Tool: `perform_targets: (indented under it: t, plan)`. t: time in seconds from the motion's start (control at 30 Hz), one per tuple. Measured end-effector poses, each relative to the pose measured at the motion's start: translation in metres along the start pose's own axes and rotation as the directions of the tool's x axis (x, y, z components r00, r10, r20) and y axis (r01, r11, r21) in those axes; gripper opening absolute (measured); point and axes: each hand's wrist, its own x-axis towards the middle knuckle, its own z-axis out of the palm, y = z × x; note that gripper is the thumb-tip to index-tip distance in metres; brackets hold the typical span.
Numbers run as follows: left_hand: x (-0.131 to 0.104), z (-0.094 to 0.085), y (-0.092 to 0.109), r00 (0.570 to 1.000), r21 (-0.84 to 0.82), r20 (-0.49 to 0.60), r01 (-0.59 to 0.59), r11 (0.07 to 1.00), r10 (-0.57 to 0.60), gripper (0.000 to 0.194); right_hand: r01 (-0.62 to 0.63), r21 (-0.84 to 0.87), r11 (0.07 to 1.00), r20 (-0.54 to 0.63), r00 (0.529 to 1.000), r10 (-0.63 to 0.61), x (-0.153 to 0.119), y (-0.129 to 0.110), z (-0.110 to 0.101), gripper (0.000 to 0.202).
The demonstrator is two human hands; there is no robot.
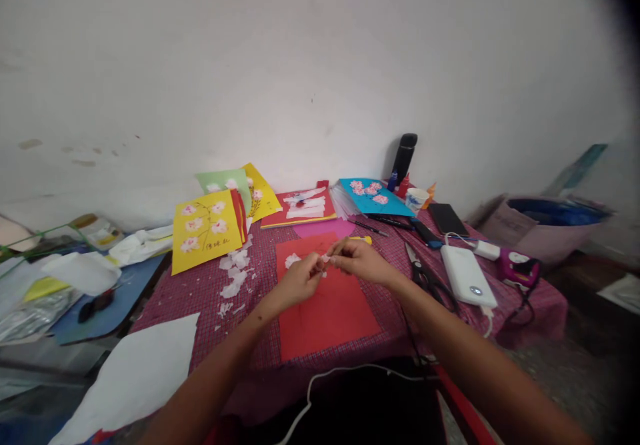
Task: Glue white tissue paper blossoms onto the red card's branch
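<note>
One pale scrap (326, 258), long axis unclear, pinched between left hand (301, 280) and right hand (364, 262), above the far half of the red sheet (330, 318) near the worktop's (173, 298) front edge, white flower (291, 260) just beyond left hand, the nearer one.

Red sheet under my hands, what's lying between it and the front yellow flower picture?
Torn white paper scraps, on the checked tablecloth, in the head view.
</note>
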Motion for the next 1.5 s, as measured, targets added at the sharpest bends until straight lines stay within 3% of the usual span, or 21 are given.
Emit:
perform_targets:
  t: [0.23,0.43,0.7,1.5]
  plan:
    - [0.024,0.017,-0.021,0.999,0.081,-0.021,0.036,0.996,-0.034,0.012,0.015,-0.206,0.979,0.026,1.000,-0.010,0.024,0.028,-0.011,0.016]
    - [0.027,0.031,-0.031,0.995,0.114,-0.066,0.082,0.990,-0.075,0.012,-0.001,-0.394,0.919,-0.026,1.000,-0.010,0.021,0.036,-0.010,0.021]
    - [0.026,0.035,-0.035,0.994,0.113,-0.079,0.089,0.990,-0.081,0.011,-0.042,-0.568,0.822,-0.113,0.993,-0.027,0.022,0.044,-0.006,0.012]
    - [0.025,0.037,-0.040,0.993,0.138,-0.084,0.090,0.986,-0.079,0.011,-0.076,-0.708,0.702,-0.111,0.994,-0.005,0.027,0.052,0.001,0.012]
